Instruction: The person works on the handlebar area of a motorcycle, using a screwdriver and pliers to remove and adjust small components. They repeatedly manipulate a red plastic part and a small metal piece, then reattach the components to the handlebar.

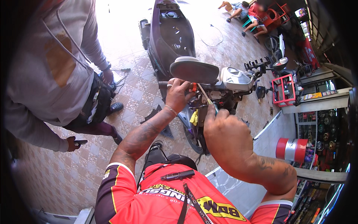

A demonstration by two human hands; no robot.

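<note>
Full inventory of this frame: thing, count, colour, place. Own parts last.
scooter: 1, dark purple, seat off, centre top
mirror: 1, black, on the handlebar
front panel: 1, silver grey, right of the mirror
screwdriver: 1, pale shaft, at the wiring
bystander: 1, grey hoodie, left
seated people: several, top right
rack: 1, red, right
tiled floor: brown, patterned
left hand: at the handlebar, grip closed on it
right hand: holds the screwdriver
</note>
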